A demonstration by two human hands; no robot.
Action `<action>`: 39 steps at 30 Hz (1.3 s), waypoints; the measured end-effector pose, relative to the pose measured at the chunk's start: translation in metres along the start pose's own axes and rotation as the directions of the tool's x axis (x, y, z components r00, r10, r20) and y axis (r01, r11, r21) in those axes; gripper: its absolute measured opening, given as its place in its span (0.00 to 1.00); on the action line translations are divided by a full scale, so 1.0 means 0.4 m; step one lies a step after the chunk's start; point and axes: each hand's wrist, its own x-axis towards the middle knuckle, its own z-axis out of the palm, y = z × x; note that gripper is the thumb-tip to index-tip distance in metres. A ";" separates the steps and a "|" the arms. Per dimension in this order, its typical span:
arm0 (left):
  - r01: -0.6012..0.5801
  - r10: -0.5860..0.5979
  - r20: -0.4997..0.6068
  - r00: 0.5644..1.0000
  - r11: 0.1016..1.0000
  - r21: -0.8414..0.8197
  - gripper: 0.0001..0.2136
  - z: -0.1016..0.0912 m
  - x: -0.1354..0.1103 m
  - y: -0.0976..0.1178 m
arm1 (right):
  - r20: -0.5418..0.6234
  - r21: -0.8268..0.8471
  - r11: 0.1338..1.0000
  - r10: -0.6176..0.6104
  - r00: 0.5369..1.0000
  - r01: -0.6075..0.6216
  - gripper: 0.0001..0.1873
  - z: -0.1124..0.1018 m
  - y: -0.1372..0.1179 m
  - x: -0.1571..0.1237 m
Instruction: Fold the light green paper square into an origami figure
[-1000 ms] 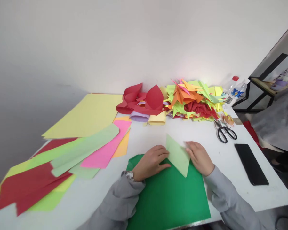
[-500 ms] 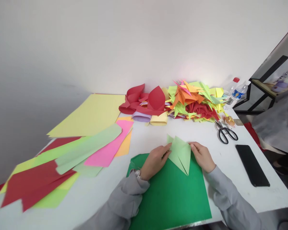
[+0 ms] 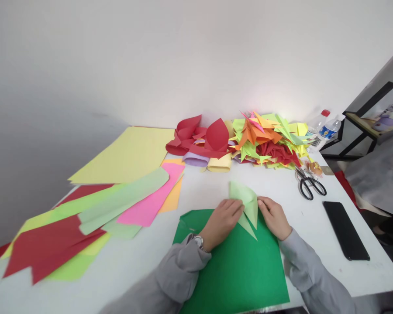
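Note:
A pale green folded paper [image 3: 249, 202] lies over the far part of a dark green sheet [image 3: 239, 270], its split points toward me. My left hand [image 3: 223, 221], with a watch on the wrist, is closed on the paper's left side, fingers bent over it. The right edge is pinched between thumb and fingers of my right hand [image 3: 275, 218]. The fold under my left fingers is partly hidden.
Coloured paper strips [image 3: 124, 200] and a large yellow sheet [image 3: 124, 152] lie left. Rolled red paper pieces [image 3: 216, 137] and a folded-paper pile [image 3: 265, 137] stand behind. Scissors [image 3: 309, 183], a black phone [image 3: 345, 230] and bottles [image 3: 327, 131] are right; a person [image 3: 380, 174] is beyond.
My left hand has slid right across the pale green paper. The paper's near-left flap is now lifted or folded over, opening a wider gap between its two points. My right hand keeps its edge.

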 end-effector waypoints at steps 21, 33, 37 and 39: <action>-0.055 0.058 0.163 0.985 0.998 -0.019 0.19 0.033 -0.010 0.055 | -0.024 -0.201 0.956 -0.222 0.975 0.213 0.10 0.043 0.033 0.001; -0.029 0.041 0.144 0.989 0.996 -0.088 0.19 0.028 -0.001 0.049 | -0.059 -0.200 0.958 -0.219 0.974 0.204 0.12 0.038 0.021 0.000; -0.001 0.012 0.121 0.993 0.996 -0.092 0.19 0.025 0.002 0.051 | -0.056 -0.195 0.955 -0.239 0.969 0.224 0.13 0.045 0.026 -0.003; 0.024 -0.014 0.101 0.995 0.995 -0.096 0.18 0.022 0.003 0.052 | -0.045 -0.185 0.951 -0.262 0.964 0.250 0.15 0.048 0.022 -0.005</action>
